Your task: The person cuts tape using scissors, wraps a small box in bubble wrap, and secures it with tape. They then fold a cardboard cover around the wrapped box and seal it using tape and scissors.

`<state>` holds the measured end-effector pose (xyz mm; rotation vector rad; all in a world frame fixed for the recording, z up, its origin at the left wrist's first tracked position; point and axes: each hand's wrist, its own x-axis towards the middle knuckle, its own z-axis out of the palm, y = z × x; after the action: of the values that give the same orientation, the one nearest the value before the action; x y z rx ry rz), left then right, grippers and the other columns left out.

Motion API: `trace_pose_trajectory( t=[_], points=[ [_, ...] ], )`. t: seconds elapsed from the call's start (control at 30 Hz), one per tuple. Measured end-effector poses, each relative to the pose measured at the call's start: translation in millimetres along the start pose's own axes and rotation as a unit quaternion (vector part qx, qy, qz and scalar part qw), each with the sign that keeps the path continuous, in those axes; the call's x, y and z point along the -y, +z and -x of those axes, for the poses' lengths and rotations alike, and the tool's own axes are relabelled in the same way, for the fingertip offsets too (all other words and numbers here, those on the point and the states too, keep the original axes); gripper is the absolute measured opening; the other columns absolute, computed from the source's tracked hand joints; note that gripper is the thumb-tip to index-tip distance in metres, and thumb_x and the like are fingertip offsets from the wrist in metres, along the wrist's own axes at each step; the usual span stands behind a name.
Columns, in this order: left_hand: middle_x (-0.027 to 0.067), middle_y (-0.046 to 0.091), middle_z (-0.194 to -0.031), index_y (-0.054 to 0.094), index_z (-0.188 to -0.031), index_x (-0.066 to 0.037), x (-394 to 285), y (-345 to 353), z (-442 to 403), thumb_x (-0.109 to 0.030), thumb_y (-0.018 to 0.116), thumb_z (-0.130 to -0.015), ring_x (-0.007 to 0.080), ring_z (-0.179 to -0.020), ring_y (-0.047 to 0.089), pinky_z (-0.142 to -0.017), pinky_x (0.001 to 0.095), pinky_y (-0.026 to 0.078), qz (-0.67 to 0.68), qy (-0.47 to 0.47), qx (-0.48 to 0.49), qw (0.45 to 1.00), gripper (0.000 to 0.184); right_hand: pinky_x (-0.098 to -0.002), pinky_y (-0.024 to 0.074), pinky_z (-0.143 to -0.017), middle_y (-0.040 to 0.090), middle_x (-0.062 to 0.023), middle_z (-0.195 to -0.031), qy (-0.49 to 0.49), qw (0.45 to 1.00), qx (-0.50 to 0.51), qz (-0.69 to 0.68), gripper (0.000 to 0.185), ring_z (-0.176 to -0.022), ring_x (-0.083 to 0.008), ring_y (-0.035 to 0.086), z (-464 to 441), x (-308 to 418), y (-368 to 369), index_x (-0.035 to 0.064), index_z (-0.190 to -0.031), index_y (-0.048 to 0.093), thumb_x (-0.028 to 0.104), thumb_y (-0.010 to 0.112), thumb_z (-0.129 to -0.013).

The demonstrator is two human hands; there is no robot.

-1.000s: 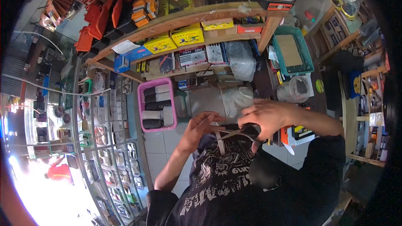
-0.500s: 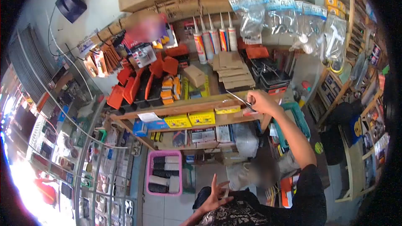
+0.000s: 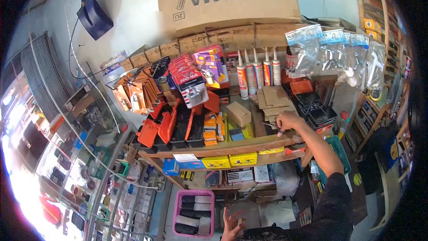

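Note:
My right hand (image 3: 289,121) is closed at the front edge of the upper shelf, beside a stack of flat brown cardboard pieces (image 3: 273,97). It grips scissors (image 3: 280,132), mostly hidden by the fingers; only a dark part of the handle shows clearly. Low at the bottom of the view, my left hand (image 3: 232,226) is raised in front of my body with its fingers apart. Nothing can be made out in it. Below and left of that hand stands a pink basket (image 3: 178,209) of black and pale rolled items.
Sealant tubes (image 3: 257,73) stand behind the cardboard. Orange-and-black trays (image 3: 167,127) and a small brown box (image 3: 239,114) share the shelf. Packaged goods (image 3: 307,49) hang at right. A glass display case (image 3: 102,187) lines the left, and a teal basket (image 3: 335,145) sits at right.
The view has tilted up and shifted left, showing more of the large cardboard box. My right hand has turned and come closer to the cardboard stack, so the scissor blades show less. My left hand remains low.

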<state>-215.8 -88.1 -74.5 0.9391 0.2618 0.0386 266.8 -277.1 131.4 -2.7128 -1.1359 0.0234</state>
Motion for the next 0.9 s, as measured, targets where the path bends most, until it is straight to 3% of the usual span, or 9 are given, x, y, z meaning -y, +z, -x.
trace_pose_trajectory(
  t=[0.1,0.2,0.23,0.53,0.57,0.63,0.7,0.77,0.9],
  points=[
    [0.0185,0.024,-0.157,0.002,-0.16,-0.028,-23,-17,-10,-0.029,0.08,-0.084,0.0354,-0.133,0.044,-0.103,0.0507,0.041,0.034,0.008,-0.145,0.989,0.109,-0.0443,0.0545,-0.071,0.073,-0.01,-0.085,0.071,0.992,0.107,-0.006,0.021,-0.082,-0.0279,0.071,0,13,-17,0.0072,-0.076,0.073,0.014,0.087,-0.062],
    [0.0227,0.035,-0.15,-0.006,-0.158,-0.032,-56,-48,-33,-0.037,0.074,-0.089,0.0309,-0.122,0.056,-0.092,0.0457,0.053,-0.047,0.087,-0.037,0.994,0.105,-0.0455,0.0543,-0.073,0.072,-0.0121,-0.086,0.084,0.995,0.05,0.001,0.014,-0.084,-0.0311,0.07,3,13,0,0.0068,-0.077,0.072,0.006,0.082,-0.067],
    [0.024,0.042,-0.145,-0.008,-0.157,-0.027,-70,-54,-38,-0.014,0.069,-0.092,0.0332,-0.12,0.055,-0.092,0.0443,0.049,-0.05,0.061,-0.058,0.995,0.102,-0.0455,0.0543,-0.073,0.072,-0.0121,-0.086,0.095,0.994,0.061,-0.004,0.014,-0.084,-0.0311,0.07,8,24,1,0.0068,-0.077,0.072,0.006,0.082,-0.067],
    [0.0198,0.04,-0.144,-0.005,-0.158,-0.027,-155,-44,-103,-0.008,0.07,-0.087,0.029,-0.119,0.053,-0.094,0.043,0.048,-0.125,0.107,0.094,0.982,0.105,-0.0418,0.0519,-0.076,0.068,-0.0139,-0.09,0.104,0.94,-0.312,0.09,0.012,-0.09,-0.0316,0.065,56,101,4,0.0056,-0.092,0.068,0.011,0.071,-0.082],
    [0.0193,0.039,-0.145,-0.006,-0.158,-0.025,-157,-44,-110,-0.01,0.072,-0.086,0.0295,-0.12,0.052,-0.095,0.0425,0.048,-0.116,0.116,0.103,0.981,0.107,-0.0418,0.0519,-0.076,0.068,-0.0139,-0.09,0.11,0.94,-0.308,0.093,0.012,-0.09,-0.0316,0.065,62,119,0,0.0056,-0.092,0.068,0.011,0.071,-0.082],
    [0.0191,0.038,-0.145,-0.007,-0.158,-0.023,-164,-34,-126,-0.01,0.073,-0.085,0.0296,-0.12,0.052,-0.095,0.0428,0.048,-0.102,0.127,0.115,0.98,0.109,-0.0358,0.0524,-0.073,0.069,-0.0121,-0.09,0.141,0.924,-0.251,-0.249,0.015,-0.085,-0.0252,0.067,79,150,7,0.0054,-0.096,0.068,0.017,0.071,-0.087],
    [0.019,0.038,-0.146,-0.009,-0.158,-0.022,-171,-25,-148,-0.011,0.076,-0.081,0.0307,-0.121,0.052,-0.097,0.0445,0.047,-0.111,0.173,0.147,0.968,0.114,-0.0328,0.0526,-0.071,0.07,-0.0095,-0.091,0.085,0.912,-0.205,-0.344,0.018,-0.083,-0.0204,0.068,93,160,35,0.0059,-0.097,0.068,0.022,0.071,-0.089],
    [0.0193,0.037,-0.147,-0.009,-0.158,-0.021,-184,-8,-159,-0.01,0.075,-0.081,0.0311,-0.122,0.052,-0.097,0.045,0.047,-0.132,0.19,0.156,0.96,0.114,-0.0355,0.0532,-0.071,0.07,-0.0082,-0.088,0.076,0.931,-0.085,-0.346,0.023,-0.082,-0.0216,0.068,100,170,69,0.0062,-0.099,0.067,0.026,0.072,-0.089],
    [0.0207,0.039,-0.144,-0.009,-0.157,-0.02,-186,6,-177,-0.014,0.077,-0.081,0.0334,-0.124,0.05,-0.1,0.0478,0.045,-0.141,0.233,0.168,0.947,0.115,-0.0411,0.052,-0.082,0.068,-0.0153,-0.1,0.078,0.922,-0.046,-0.377,0.033,-0.094,-0.0293,0.067,80,175,140,0.0037,-0.108,0.064,0.028,0.073,-0.086]
  ],
)
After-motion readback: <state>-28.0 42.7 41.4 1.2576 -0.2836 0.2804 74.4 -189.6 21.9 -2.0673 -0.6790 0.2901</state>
